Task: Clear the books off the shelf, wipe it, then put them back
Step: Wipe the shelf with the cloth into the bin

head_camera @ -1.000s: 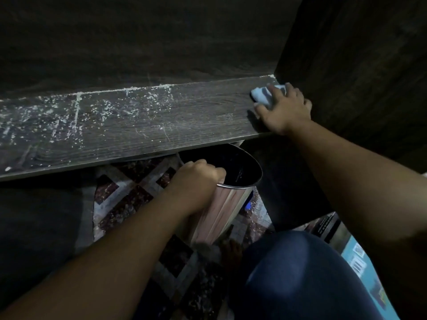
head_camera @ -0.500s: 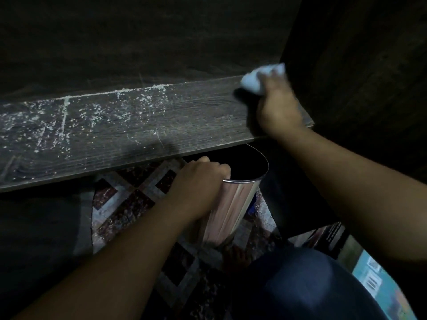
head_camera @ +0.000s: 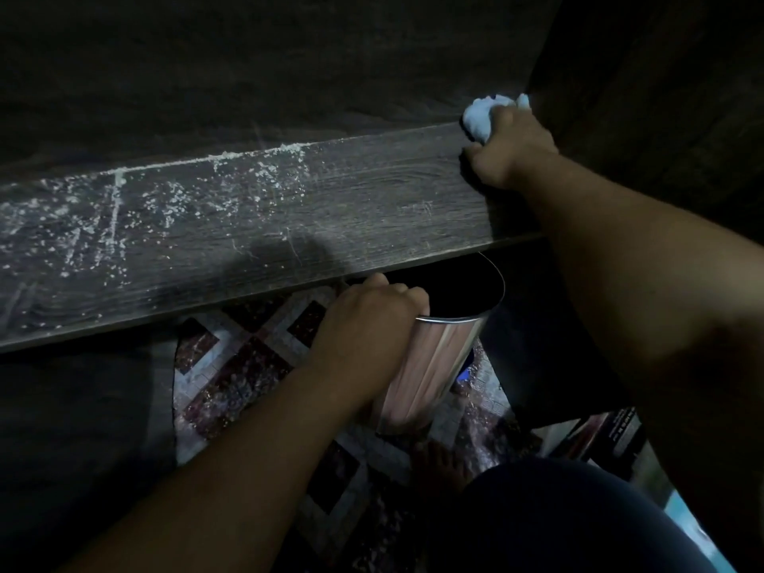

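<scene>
Pressing cloth [head_camera: 479, 117] into shelf [head_camera: 330, 208] corner, right hand [head_camera: 510, 153]; left hand [head_camera: 368, 320] gripping bin [head_camera: 434, 366].

The shelf [head_camera: 372, 208] is dark matt wood with visible grain, dusty white on its left. The bin [head_camera: 430, 366] is glossy metal. The cloth [head_camera: 475, 117] looks soft and crumpled.
</scene>
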Demonstrator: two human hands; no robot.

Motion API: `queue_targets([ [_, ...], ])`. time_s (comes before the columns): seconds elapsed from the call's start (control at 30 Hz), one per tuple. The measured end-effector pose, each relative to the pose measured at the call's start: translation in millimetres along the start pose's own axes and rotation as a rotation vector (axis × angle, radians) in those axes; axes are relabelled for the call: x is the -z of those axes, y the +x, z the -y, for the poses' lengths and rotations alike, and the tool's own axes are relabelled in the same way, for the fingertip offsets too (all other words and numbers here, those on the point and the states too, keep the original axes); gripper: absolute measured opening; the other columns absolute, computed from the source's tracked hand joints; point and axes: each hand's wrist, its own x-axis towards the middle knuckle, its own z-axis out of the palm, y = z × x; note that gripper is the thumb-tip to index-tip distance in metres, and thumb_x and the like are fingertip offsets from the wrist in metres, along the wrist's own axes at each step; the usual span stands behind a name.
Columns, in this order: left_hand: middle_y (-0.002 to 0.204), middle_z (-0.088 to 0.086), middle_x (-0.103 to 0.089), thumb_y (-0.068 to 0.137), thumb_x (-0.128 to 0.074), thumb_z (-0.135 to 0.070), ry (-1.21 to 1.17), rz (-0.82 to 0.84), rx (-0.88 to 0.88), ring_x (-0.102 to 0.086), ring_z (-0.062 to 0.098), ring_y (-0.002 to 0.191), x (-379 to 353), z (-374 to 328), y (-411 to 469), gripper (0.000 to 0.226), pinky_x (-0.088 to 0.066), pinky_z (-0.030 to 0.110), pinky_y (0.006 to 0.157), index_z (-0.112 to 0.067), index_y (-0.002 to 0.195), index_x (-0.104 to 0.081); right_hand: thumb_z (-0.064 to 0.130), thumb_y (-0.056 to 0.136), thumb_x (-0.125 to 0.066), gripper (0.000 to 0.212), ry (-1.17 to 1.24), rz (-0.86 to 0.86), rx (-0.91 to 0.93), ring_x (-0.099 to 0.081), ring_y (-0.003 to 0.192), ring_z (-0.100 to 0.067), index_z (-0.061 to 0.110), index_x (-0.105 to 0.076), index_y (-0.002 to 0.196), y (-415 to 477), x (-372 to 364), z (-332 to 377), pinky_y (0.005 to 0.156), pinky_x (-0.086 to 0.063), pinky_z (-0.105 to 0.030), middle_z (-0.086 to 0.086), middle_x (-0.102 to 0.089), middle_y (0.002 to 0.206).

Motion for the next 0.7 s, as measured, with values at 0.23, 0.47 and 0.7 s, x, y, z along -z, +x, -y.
queue_targets([
  [0.23,0.096,-0.007,-0.063,0.083,-0.053,-0.006,0.017,-0.013,0.014,-0.050,0.016,0.095,0,2,0,0.026,-0.037,0.027,0.071,-0.024,0.101,-0.059,0.019,0.094,-0.049,0.051,0.191,-0.020,0.095,-0.043,0.130,-0.031,0.023,-0.040,0.144,-43,0,24,0.106,-0.033,-0.034,-0.013,-0.043,0.145],
  [0.47,0.096,-0.007,-0.063,0.084,-0.052,-0.007,-0.005,-0.005,0.016,-0.049,0.015,0.095,-1,2,-1,0.025,-0.045,0.032,0.075,-0.023,0.101,-0.060,0.017,0.091,-0.044,0.049,0.124,-0.400,0.184,-0.036,0.134,-0.037,0.009,-0.045,0.139,-32,-3,-5,0.113,-0.025,-0.039,-0.022,-0.040,0.145],
  [0.7,0.098,-0.007,-0.063,0.085,-0.054,-0.004,-0.042,-0.011,0.021,-0.049,0.015,0.098,-5,6,-1,0.028,-0.044,0.030,0.079,-0.023,0.105,-0.060,0.059,0.095,-0.030,0.086,-0.170,0.046,0.015,0.008,0.148,-0.029,0.001,-0.002,0.152,21,-10,-13,0.120,0.003,-0.037,-0.020,0.003,0.160],
])
